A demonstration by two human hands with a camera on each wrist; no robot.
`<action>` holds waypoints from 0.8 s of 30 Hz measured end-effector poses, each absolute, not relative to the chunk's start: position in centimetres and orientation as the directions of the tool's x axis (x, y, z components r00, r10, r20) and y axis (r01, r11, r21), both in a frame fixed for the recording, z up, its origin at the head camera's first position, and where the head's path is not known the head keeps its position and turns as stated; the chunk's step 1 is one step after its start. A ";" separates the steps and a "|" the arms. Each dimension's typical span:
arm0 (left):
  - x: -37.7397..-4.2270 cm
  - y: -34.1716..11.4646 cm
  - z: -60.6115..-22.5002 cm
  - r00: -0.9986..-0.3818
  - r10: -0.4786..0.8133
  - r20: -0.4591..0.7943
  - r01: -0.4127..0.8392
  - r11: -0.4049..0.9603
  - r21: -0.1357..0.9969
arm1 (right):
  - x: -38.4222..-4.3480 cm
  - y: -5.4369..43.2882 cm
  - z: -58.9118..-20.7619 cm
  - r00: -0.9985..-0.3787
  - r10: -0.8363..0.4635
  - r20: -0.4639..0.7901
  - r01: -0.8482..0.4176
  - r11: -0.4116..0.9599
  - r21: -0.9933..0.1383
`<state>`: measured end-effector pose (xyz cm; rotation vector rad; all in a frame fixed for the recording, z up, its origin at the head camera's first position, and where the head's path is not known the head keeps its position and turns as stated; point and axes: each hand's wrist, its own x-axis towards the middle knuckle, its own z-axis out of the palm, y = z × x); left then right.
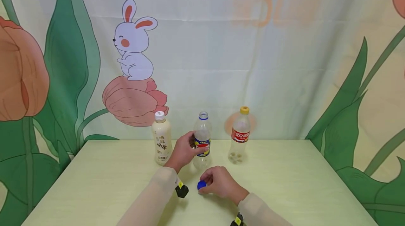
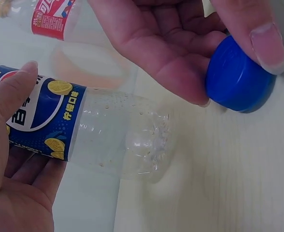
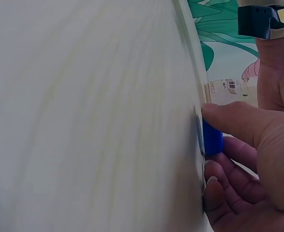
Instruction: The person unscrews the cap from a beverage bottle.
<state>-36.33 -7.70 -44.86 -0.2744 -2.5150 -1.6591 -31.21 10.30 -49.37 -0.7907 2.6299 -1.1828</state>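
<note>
My left hand (image 1: 186, 151) grips a clear plastic bottle (image 1: 201, 162) round its blue label with lemon pictures, thumb across the front. The bottle stands upright, its mouth uncapped with a blue ring at the neck. In front of it, my right hand (image 1: 222, 182) pinches a blue bottle cap (image 1: 201, 185) between thumb and fingers, low over the table. The left wrist view shows the cap (image 2: 238, 77) close up, near the bottle's base. Seen from the right wrist, the thumb lies over the cap (image 3: 212, 137) right at the tabletop.
Left of the gripped bottle stands a milk tea bottle (image 1: 159, 131) with a white cap, close behind my left wrist. A red-labelled bottle (image 1: 240, 145) with a yellow cap stands to the right. Behind the pale table (image 1: 284, 173) hangs a printed curtain (image 1: 202, 43).
</note>
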 end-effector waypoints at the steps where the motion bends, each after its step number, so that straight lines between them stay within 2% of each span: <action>1: -36.4 -7.7 -44.9 -0.977 0.088 0.195 0.214 0.382 0.899 | -31.2 10.3 -49.3 -0.852 -0.518 0.070 -0.398 0.555 -0.731; 24: -36.7 -7.7 -45.2 -0.981 0.088 0.170 0.191 0.390 0.901 | -31.4 10.3 -49.9 -0.872 -0.488 0.016 -0.347 0.595 -0.725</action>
